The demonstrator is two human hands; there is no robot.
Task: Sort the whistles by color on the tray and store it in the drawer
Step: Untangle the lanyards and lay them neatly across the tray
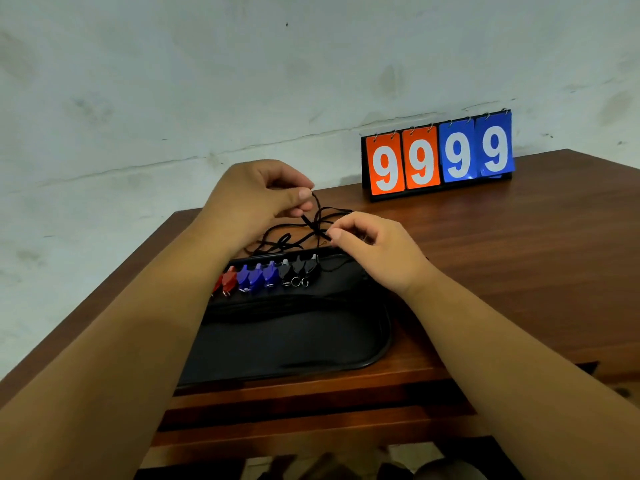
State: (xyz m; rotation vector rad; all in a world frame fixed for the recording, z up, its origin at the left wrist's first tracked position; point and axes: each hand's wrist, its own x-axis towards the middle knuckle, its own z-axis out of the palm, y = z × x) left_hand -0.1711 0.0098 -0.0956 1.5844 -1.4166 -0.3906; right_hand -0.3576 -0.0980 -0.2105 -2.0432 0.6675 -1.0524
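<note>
1. A black tray (346,362) lies on the brown wooden tabletop (519,254), with its near rim close to the tabletop's front edge.
2. The left hand (256,199) is raised beyond the tray's far left corner. Its fingers are curled, and the thumb and forefinger pinch a strand of black cord (311,220) held up off the wood.
3. The red whistles (228,278) stand at the left end of a row along the tray's far rim. Two show, and the left forearm partly hides them.
4. The blue whistles (256,277), three of them, stand just right of the red ones in the same row, packed side by side.
5. The black whistles (299,270), also three, close the right end of the row. Small metal rings show on the side facing the tray's middle.
6. The cord lies in a loose tangle just beyond the tray's far rim, between the two hands. More dark cord seems to lie across the tray on the near side of the row, but it is hard to make out against the black.
7. The right hand (374,251) is over the tray's far right corner, fingers curled. Its thumb and forefinger pinch the tangle lower down than the left hand does.
8. A flip scoreboard (438,157) stands well beyond the tray to the right, against the wall. It has two orange cards and two blue cards, each showing 9.
</note>
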